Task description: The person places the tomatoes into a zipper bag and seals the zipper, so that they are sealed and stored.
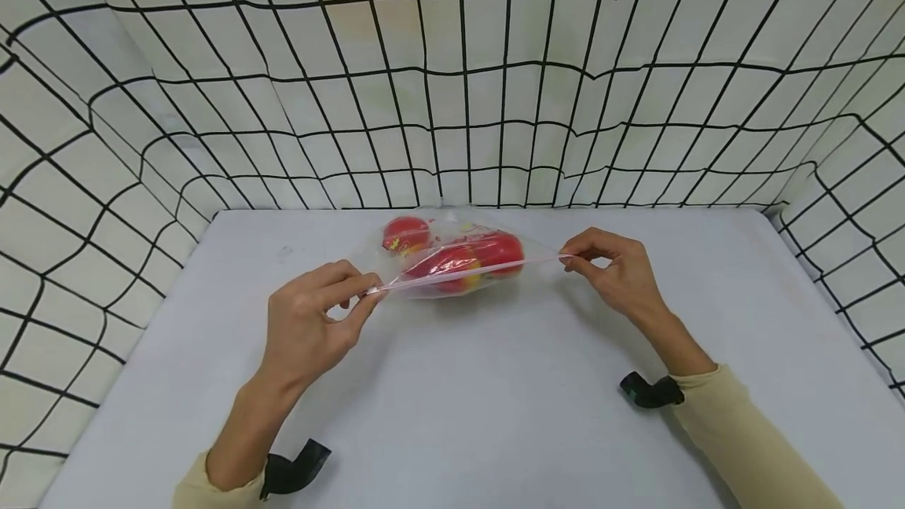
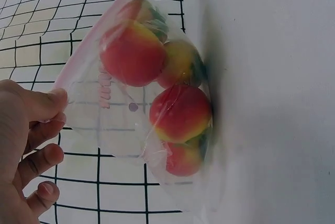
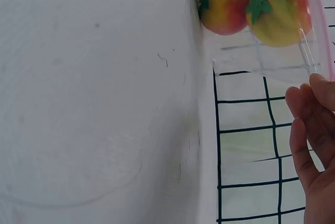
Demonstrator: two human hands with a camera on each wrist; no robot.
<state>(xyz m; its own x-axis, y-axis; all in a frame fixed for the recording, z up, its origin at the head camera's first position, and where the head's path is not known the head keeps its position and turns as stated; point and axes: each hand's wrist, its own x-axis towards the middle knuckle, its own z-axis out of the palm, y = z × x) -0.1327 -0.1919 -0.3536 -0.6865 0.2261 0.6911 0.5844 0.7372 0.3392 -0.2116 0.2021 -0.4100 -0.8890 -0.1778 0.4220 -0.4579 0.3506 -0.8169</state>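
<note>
A clear plastic zip bag (image 1: 369,258) with a pink zip strip (image 2: 86,48) lies near the table's far side. Inside are several red and yellow round fruits (image 2: 131,54), with green leafy tops (image 3: 260,1) showing in the right wrist view. My left hand (image 1: 311,320) pinches one end of the zip strip between thumb and forefinger. At the opposite end, my right hand (image 1: 618,269) pinches the strip's corner. The strip stretches taut between both hands and looks pressed together, though whether it is sealed I cannot tell.
A white table (image 1: 481,399) spreads under the hands. Black grid netting (image 1: 463,73) over pale walls surrounds it at the back and on both sides. Black wrist mounts (image 1: 297,468) sit at each sleeve cuff.
</note>
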